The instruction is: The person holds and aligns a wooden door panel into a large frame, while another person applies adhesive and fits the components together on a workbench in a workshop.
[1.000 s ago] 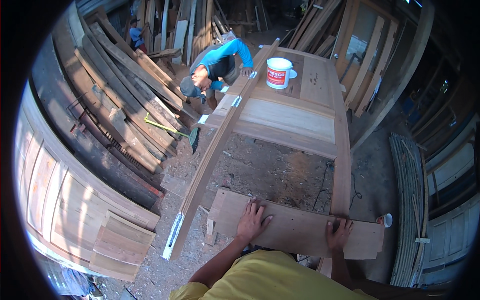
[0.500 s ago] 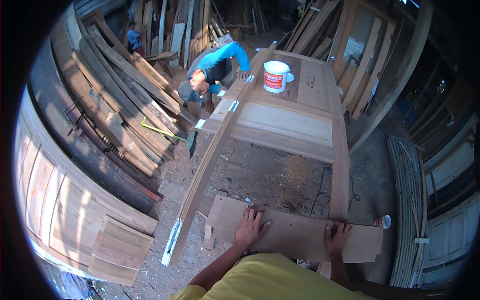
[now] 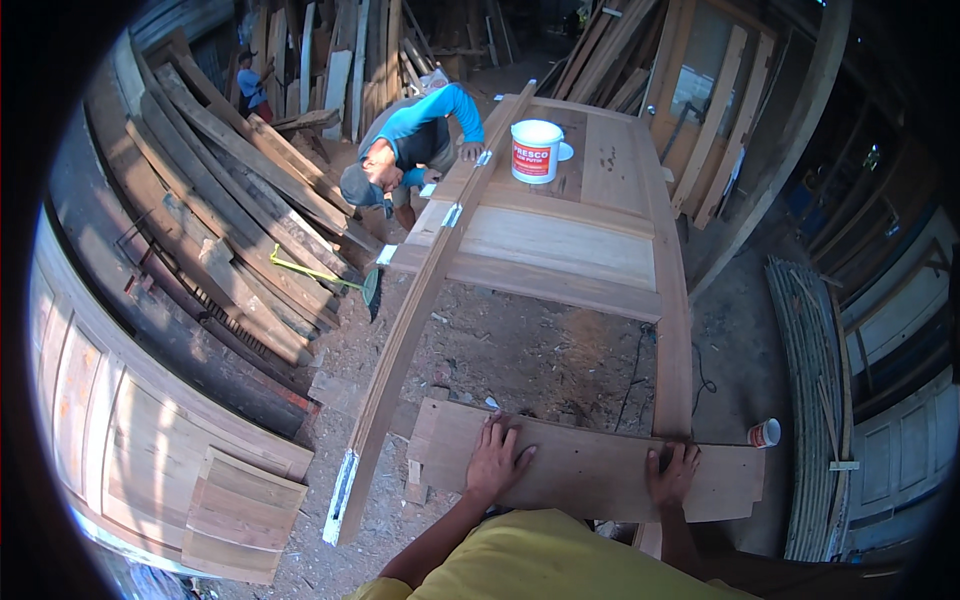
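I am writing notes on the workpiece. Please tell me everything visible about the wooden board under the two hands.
The wooden board is a flat, wide, light-brown plank with notched ends like short tenons. It lies crosswise at the near end of the door frame, above the sawdust-covered ground. The left hand presses flat on it; the right hand rests on it. A paper cup stands beside its right end.

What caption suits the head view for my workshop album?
Both hands, left hand and right hand, press flat on a wooden board beside a door frame.
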`<action>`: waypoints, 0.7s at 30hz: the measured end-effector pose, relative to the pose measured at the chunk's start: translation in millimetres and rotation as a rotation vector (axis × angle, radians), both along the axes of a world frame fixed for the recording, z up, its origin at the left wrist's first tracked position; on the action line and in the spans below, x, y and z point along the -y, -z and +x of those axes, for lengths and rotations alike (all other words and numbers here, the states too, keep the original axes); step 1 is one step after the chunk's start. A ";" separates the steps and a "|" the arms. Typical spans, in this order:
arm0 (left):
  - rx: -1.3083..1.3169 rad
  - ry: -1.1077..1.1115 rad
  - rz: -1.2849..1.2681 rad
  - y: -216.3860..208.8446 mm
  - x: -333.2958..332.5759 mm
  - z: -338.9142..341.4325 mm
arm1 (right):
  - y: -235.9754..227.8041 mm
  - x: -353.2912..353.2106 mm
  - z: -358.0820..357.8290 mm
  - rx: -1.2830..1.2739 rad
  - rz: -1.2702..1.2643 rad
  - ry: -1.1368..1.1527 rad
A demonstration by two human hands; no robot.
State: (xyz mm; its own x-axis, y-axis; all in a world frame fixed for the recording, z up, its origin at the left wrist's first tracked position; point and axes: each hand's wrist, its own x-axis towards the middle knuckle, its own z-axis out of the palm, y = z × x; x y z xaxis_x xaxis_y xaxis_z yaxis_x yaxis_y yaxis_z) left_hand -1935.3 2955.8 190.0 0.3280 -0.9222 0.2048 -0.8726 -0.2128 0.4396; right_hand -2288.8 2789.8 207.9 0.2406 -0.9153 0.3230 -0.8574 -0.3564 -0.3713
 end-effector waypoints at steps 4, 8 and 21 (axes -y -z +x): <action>-0.008 0.011 0.026 -2.8 0.2 0.6 | -2.2 -1.3 1.8 -0.014 -0.001 0.018; -0.004 0.017 0.024 -1.3 1.0 1.6 | 0.0 -1.1 2.4 -0.026 0.001 0.037; 0.002 -0.001 -0.006 4.2 1.9 1.2 | -1.4 0.7 2.8 -0.015 -0.039 -0.002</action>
State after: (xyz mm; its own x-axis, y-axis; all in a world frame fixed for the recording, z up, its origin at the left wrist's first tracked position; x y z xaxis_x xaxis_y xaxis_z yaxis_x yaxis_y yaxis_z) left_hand -1934.1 2953.9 185.8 0.3282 -0.9208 0.2106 -0.8732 -0.2107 0.4395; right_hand -2286.0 2789.1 209.3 0.2478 -0.9014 0.3551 -0.8618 -0.3726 -0.3442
